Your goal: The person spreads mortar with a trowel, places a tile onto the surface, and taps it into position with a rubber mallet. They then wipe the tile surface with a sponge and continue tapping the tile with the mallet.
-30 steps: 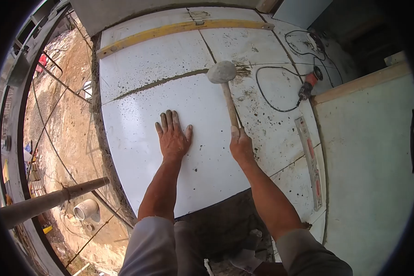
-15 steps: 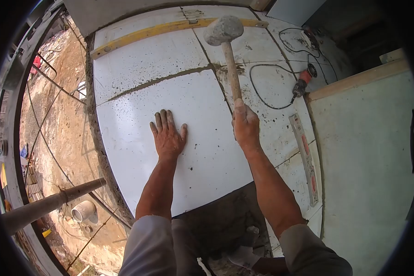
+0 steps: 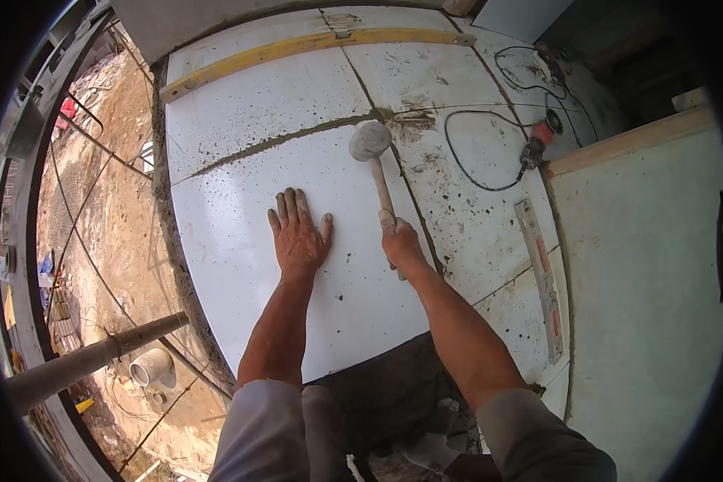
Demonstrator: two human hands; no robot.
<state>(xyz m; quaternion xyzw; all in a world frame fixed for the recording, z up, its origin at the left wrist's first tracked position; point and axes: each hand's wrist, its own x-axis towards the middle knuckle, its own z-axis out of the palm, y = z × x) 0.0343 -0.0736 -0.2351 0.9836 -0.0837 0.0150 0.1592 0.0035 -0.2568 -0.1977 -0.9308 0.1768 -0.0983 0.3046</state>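
Flat on a large white floor tile (image 3: 361,297) lies my left hand (image 3: 300,237), its fingers stretched out and slightly apart. My right hand (image 3: 402,247) is wrapped round the wooden handle of a rubber mallet (image 3: 370,141). The mallet's pale, dusty head is over the tile's upper right corner; whether it touches the surface I cannot tell. Dark specks of mortar dot the tile. A mortar-filled joint (image 3: 277,143) runs along its far edge, and dark wet mortar (image 3: 394,386) shows at its near edge.
A long yellow spirit level (image 3: 297,54) lies across the far tiles. To the right are a red angle grinder (image 3: 536,143) with its cord and a shorter metal level (image 3: 541,277). At left, a pole (image 3: 96,357) juts in beside a drop to bare ground (image 3: 108,233).
The mallet has swung down and to the left, from raised on the right to over the tile's corner, carried by my right hand. My left hand stays flat on the tile.
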